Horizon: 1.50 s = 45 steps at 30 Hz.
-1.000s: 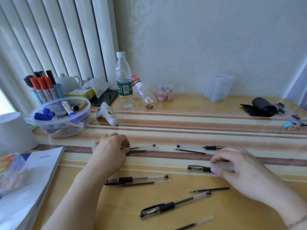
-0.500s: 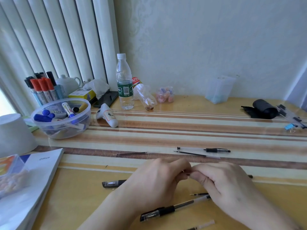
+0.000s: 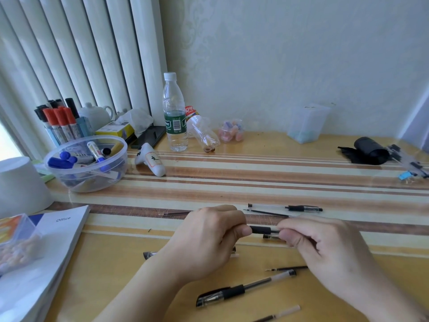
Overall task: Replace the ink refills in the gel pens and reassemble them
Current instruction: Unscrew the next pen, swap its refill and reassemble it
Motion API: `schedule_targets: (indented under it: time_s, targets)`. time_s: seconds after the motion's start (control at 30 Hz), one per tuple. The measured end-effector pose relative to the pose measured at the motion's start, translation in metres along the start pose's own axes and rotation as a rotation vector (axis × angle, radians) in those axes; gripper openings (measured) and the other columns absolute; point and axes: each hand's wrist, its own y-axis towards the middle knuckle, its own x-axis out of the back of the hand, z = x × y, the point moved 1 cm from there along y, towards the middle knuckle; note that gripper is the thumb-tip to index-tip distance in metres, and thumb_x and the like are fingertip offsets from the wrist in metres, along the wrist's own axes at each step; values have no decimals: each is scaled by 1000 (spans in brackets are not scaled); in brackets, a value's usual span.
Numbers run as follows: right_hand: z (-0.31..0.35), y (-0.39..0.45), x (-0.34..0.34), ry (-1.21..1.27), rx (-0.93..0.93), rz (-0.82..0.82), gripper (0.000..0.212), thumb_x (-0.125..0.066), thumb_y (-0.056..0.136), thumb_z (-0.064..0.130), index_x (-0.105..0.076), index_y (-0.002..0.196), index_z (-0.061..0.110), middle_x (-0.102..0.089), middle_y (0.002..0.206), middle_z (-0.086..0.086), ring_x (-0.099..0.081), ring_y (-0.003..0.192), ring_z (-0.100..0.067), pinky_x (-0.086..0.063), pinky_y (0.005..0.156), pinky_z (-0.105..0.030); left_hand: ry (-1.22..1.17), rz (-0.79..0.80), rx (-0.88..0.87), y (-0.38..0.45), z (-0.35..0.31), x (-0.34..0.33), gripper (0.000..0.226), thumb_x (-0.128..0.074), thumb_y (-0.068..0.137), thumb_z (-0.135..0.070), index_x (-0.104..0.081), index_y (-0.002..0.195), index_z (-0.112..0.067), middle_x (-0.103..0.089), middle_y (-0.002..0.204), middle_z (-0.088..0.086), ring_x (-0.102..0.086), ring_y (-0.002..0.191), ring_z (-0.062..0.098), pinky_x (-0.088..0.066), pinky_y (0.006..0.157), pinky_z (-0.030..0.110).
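Observation:
Just above the desk's middle I hold a gel pen [image 3: 263, 229] level between both hands. My left hand [image 3: 206, 242] grips its left end and my right hand [image 3: 325, 249] pinches its right end; only the black grip section shows between them. Below the hands lies a capped black gel pen [image 3: 236, 291] with a loose refill [image 3: 287, 268] above it and another refill [image 3: 278, 314] near the front edge. Behind the hands lie a clear gel pen [image 3: 287, 207], a refill [image 3: 267, 213] and a thin refill [image 3: 174, 214]. A pen tip [image 3: 148, 254] sticks out under my left wrist.
At the left are a clear bowl of markers [image 3: 88, 166], a white tub [image 3: 21, 184], an office booklet [image 3: 46, 252] and a cup of markers [image 3: 58, 124]. A water bottle [image 3: 174, 112], a tipped bottle [image 3: 202, 131] and a white gadget [image 3: 151, 162] stand behind. A black roll [image 3: 369, 151] lies right.
My hands came together from apart, lifted a pen from the desk and now hold it slightly higher, with the black grip exposed between them.

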Motion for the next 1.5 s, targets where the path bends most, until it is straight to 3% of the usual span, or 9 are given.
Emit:
schedule_targets:
  time_s: [0.27,0.43,0.6,0.7,0.87,1.03,1.2,1.4,1.5]
  targets:
    - [7,-1,0,113,19,-103,17,-75,75,41,-70,82,26,-66,78,20,-62,66,3,-55,57,-26,-228,-12,94,2,-3,-2,43,-40,100,-34,-32,60,-19,-33,56,-5,-31,54,13,-27,50,26]
    - [6,-1,-3,23,-7,32,38,-40,91,56,-71,95,34,-68,77,25,-62,65,6,-54,51,-27,-222,-62,71,3,-1,1,42,-46,99,-32,-52,64,-10,-50,57,1,-47,56,16,-37,52,27]
    - [9,2,0,15,-69,-16,19,-70,71,53,-64,71,34,-53,56,31,-48,47,0,-35,43,-7,-246,-46,113,2,-1,1,41,-47,98,-36,-59,65,-15,-47,53,-6,-45,52,10,-35,50,21]
    - [7,1,-4,27,-14,-23,36,-80,73,26,-44,67,32,-51,66,20,-49,46,0,-43,38,-22,-313,-47,166,2,1,2,39,-49,98,-33,-60,64,-17,-43,51,-9,-38,46,7,-31,48,20]
    - [9,4,7,-114,-44,45,26,-63,73,53,-44,72,35,-50,65,31,-31,36,-3,-18,39,-9,-344,-61,226,2,5,9,25,-59,92,-20,-64,69,-12,-43,51,-11,-35,46,5,-29,47,15]
    - [-22,3,19,-363,-284,181,14,-55,84,53,-53,94,43,-58,63,18,-57,50,2,-48,40,-20,-345,-188,352,0,30,30,23,-57,90,-15,-64,67,-18,-47,49,-11,-36,46,5,-33,46,20]
    - [-14,8,17,332,-359,66,31,-48,82,55,-70,79,33,-73,82,16,-65,79,8,-46,62,-12,-412,-174,294,3,20,21,23,-57,92,-18,-64,70,-20,-49,54,-6,-39,49,10,-35,48,28]
    - [-12,2,3,240,-311,43,38,-56,82,50,-64,61,20,-52,44,0,-39,40,-17,-30,42,-17,-361,-65,274,3,19,15,13,-62,91,-31,-66,80,-26,-55,58,-4,-44,51,13,-39,50,30]
    - [-18,4,8,182,-366,-10,35,-59,84,43,-62,58,20,-64,51,3,-52,43,-20,-36,40,-28,-7,-168,400,-1,40,28,3,-67,85,-32,-68,84,-33,-62,80,-18,-53,67,5,-40,56,19]
